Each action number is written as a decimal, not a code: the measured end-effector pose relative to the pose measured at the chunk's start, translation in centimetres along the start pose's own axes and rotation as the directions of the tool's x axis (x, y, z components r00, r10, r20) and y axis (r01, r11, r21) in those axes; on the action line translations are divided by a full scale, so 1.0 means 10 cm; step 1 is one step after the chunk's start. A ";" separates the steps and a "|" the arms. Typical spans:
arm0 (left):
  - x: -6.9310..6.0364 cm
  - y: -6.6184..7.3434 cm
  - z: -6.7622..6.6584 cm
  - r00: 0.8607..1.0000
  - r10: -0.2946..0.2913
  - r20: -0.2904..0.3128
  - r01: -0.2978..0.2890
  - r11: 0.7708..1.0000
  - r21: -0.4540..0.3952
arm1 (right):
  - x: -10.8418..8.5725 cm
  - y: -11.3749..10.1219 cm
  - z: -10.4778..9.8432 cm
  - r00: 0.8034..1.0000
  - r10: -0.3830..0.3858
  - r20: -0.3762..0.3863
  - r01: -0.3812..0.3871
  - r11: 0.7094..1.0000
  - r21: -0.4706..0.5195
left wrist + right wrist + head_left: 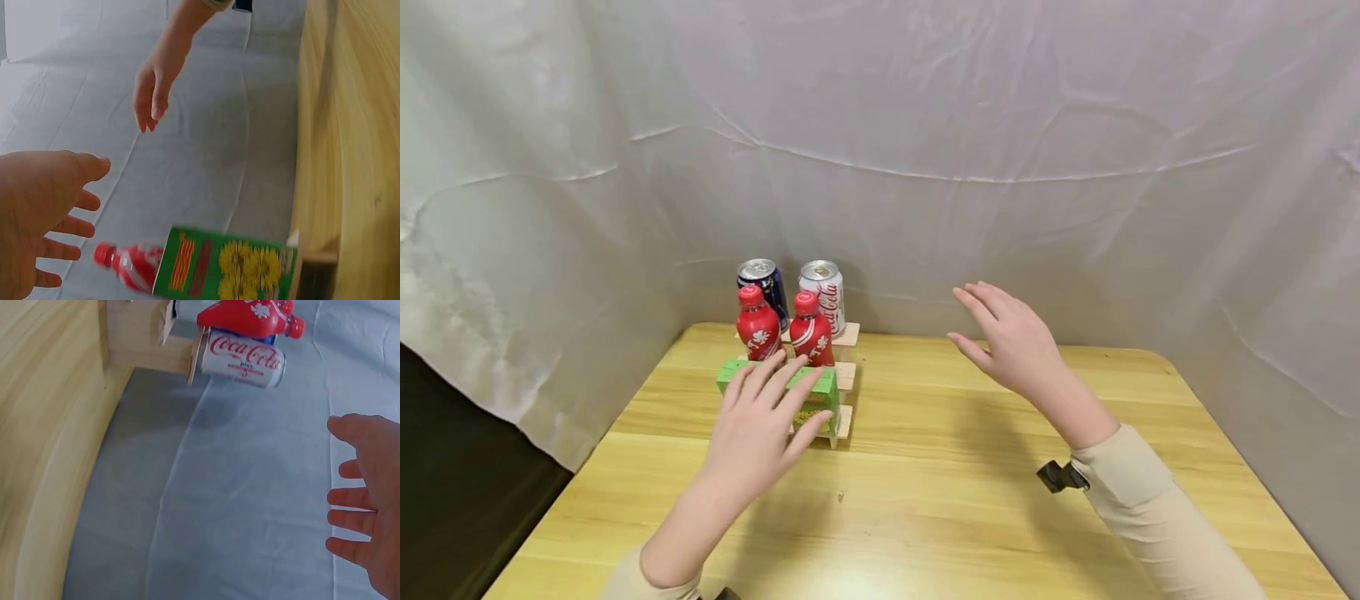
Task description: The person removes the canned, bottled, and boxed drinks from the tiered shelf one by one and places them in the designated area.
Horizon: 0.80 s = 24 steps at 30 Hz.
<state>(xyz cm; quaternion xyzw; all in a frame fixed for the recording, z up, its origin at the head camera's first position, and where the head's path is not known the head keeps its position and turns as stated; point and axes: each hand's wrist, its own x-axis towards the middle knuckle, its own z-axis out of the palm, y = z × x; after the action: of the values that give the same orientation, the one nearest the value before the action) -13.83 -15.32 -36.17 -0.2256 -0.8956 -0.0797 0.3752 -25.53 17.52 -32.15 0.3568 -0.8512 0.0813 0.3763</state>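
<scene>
My left hand [752, 437] is raised with spread fingers in front of a green box [827, 383] on the lowest step of a wooden stand [846, 375]; it holds nothing. In the left wrist view the hand [40, 219] is apart from the green box [225, 265] with yellow flowers. Two red bottles [758, 327] stand on the middle step. On the top step are a dark blue can [772, 292] and a white Coca-Cola can [832, 298]. Off to the right, my right hand [1017, 346] hovers over the table, fingers extended, holding nothing.
The wooden table [925, 500] lies beneath both hands. A pale grey curtain [925, 108] hangs behind it and along both sides. Something black [460, 475] shows beyond the table's left edge. A small mark [841, 497] is on the wood in front of the stand.
</scene>
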 end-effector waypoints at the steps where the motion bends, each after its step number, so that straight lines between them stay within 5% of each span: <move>1: -0.04 -0.04 -0.01 1.000 -0.008 -0.007 0.008 1.000 0.004 | 0.04 -0.01 0.02 1.000 -0.010 -0.002 0.010 1.000 0.002; 12: -0.38 -0.44 -0.06 0.984 -0.066 -0.167 0.076 0.995 0.057 | 0.47 -0.14 0.29 0.997 -0.028 0.069 0.025 0.998 0.051; 17: -0.50 -0.67 -0.01 0.970 -0.044 -0.239 0.053 0.998 0.031 | 0.63 -0.16 0.39 0.993 0.016 0.121 -0.025 0.997 0.077; 24: -0.66 -0.91 0.09 0.968 -0.044 -0.248 0.052 0.998 0.024 | 0.83 -0.20 0.54 0.984 0.041 0.174 -0.063 0.991 0.120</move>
<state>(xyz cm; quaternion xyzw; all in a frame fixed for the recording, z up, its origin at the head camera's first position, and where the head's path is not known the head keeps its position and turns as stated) -14.53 -25.37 -41.26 -0.1866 -0.8481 -0.1028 0.4852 -31.22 9.31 -30.43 0.3629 -0.8827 0.1131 0.2765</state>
